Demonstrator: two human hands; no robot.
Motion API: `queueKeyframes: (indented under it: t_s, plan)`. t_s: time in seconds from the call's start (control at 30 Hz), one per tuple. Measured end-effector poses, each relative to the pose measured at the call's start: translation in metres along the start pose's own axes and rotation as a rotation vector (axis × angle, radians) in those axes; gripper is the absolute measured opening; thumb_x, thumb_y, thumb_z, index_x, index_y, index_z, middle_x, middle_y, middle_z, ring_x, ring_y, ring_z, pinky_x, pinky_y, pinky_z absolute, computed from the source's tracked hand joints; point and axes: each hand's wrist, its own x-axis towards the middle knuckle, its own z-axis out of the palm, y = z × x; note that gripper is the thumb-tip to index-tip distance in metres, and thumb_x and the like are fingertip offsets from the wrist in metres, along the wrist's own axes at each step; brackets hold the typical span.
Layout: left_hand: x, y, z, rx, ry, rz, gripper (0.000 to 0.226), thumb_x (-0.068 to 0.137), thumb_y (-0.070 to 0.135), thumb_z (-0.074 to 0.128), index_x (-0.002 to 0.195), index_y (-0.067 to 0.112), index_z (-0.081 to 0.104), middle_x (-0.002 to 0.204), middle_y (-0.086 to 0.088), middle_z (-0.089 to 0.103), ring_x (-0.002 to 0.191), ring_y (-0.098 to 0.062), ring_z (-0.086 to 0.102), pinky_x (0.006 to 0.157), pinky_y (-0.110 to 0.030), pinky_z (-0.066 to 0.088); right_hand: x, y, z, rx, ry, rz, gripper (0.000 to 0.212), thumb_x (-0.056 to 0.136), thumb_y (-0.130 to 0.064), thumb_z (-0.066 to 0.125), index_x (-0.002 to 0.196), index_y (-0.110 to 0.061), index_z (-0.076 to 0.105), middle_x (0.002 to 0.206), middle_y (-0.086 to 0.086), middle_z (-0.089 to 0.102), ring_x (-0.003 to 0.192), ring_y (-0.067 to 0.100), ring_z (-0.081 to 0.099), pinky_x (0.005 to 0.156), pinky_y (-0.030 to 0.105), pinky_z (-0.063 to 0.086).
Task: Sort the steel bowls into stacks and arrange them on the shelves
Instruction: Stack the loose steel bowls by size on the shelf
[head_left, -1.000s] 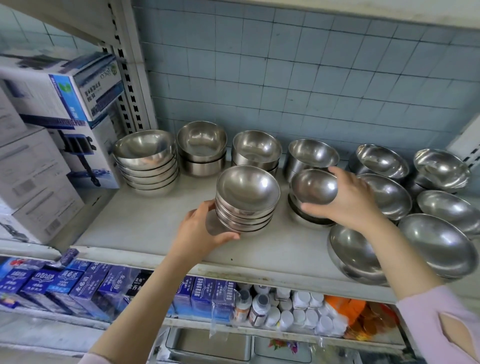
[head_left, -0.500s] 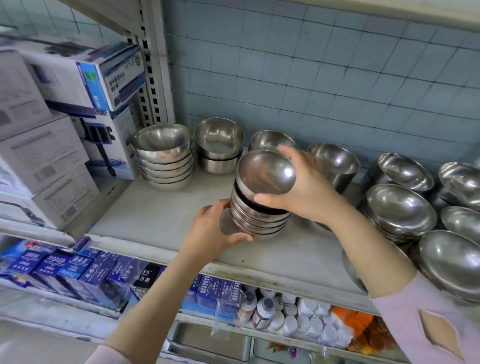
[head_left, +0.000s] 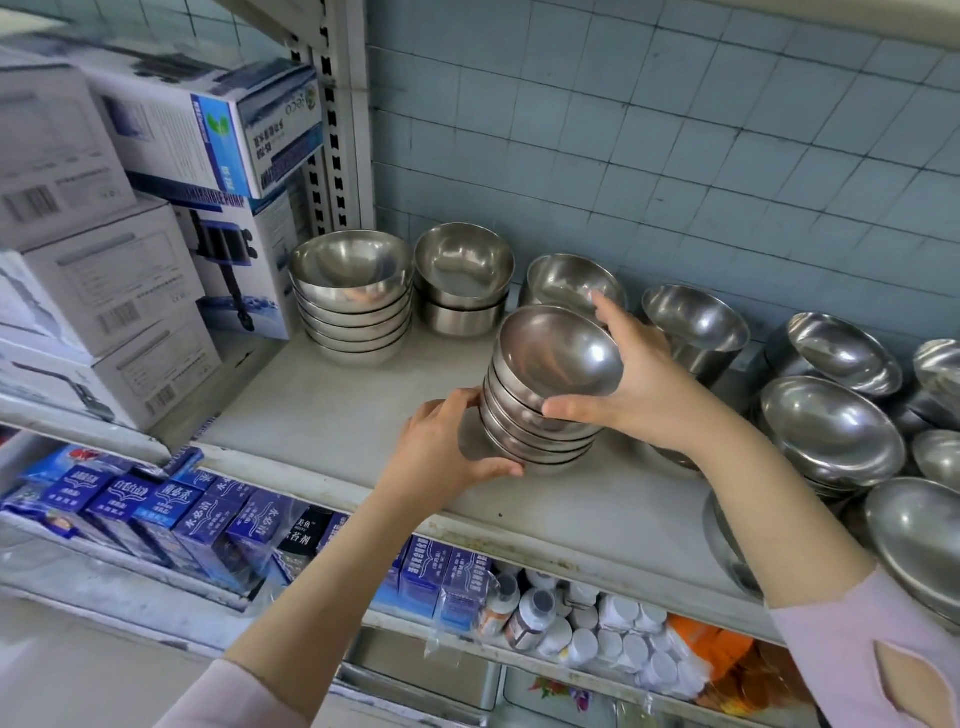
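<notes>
A stack of steel bowls (head_left: 540, 431) stands on the white shelf (head_left: 337, 415), near the front edge and about in the middle. The left hand (head_left: 441, 457) grips the bottom of this stack from the left. Its thumb is curled along the front and its fingers go round the side. The right hand (head_left: 649, 395) grips the top bowl (head_left: 561, 353), which sits in the stack and leans a little. Its thumb presses on the front of that bowl and its fingers reach over the back rim. At the back of the shelf, on the left, stands a tall stack (head_left: 353, 306) of bigger bowls. Just beside it is a short stack (head_left: 462, 291) of two bowls. Behind the right hand's fingers there is a back bowl (head_left: 566, 280), and further right a deep bowl (head_left: 696, 327). On the right side of the shelf lie many loose bowls (head_left: 831, 431), and some lean on each other. Behind the shelf is a wall of blue tiles (head_left: 675, 156). To the left, past the metal post (head_left: 343, 114), white cardboard boxes (head_left: 104, 291) are piled up. On the lower shelf (head_left: 530, 540) there are small blue boxes (head_left: 156, 514) in a row and white bottles (head_left: 613, 639) packed close together. A pink sleeve (head_left: 872, 649) covers the right arm.
</notes>
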Motion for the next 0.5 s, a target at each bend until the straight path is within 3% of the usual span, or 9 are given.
queueKeyframes:
  t_s: [0.13,0.23,0.33,0.43,0.5]
  plan:
    - [-0.001,0.001,-0.001,-0.004,-0.006,-0.011,0.108,0.048,0.077,0.066,0.138,0.023,0.040,0.135,0.000,0.054,0.132,-0.022,0.036,0.108,-0.040,0.035,-0.011,0.025,-0.017,0.108,-0.037,0.051,0.140,0.040,-0.085,0.073,0.155,-0.045,0.003,0.164,-0.011,0.018,0.149,0.007,0.019,0.121,0.040,0.022]
    - [-0.001,0.003,-0.001,-0.002,0.003,-0.006,0.104,0.053,0.069,0.072,0.139,0.022,0.040,0.134,0.000,0.055,0.131,-0.023,0.038,0.106,-0.040,0.035,-0.026,0.041,-0.007,0.342,0.034,0.124,0.115,0.059,-0.069,0.071,0.156,-0.035,0.018,0.161,-0.007,0.028,0.145,0.010,0.031,0.116,0.033,0.030]
    - [0.001,0.001,-0.001,-0.040,0.005,-0.020,0.112,0.046,0.079,0.062,0.141,0.024,0.038,0.134,-0.001,0.056,0.130,-0.024,0.040,0.105,-0.042,0.038,-0.034,0.050,0.031,0.659,0.086,0.181,0.093,0.068,-0.072,0.057,0.148,-0.029,0.039,0.152,-0.004,0.044,0.138,0.013,0.045,0.112,0.039,0.041]
    - [0.000,-0.001,-0.002,-0.109,0.004,-0.059,0.111,0.047,0.078,0.064,0.142,0.028,0.036,0.136,-0.006,0.053,0.131,-0.024,0.039,0.106,-0.040,0.037,-0.032,0.046,0.063,0.818,0.089,0.190,0.093,0.073,-0.077,0.044,0.152,-0.029,0.033,0.157,-0.007,0.038,0.140,0.011,0.041,0.108,0.036,0.043]
    - [-0.002,-0.002,-0.004,-0.154,0.010,-0.076,0.098,0.059,0.062,0.075,0.143,0.028,0.036,0.138,-0.007,0.050,0.131,-0.023,0.038,0.100,-0.031,0.035,-0.025,0.040,0.074,0.909,0.129,0.188,0.090,0.077,-0.072,0.038,0.155,-0.027,0.028,0.159,-0.005,0.034,0.142,0.012,0.038,0.107,0.035,0.041]
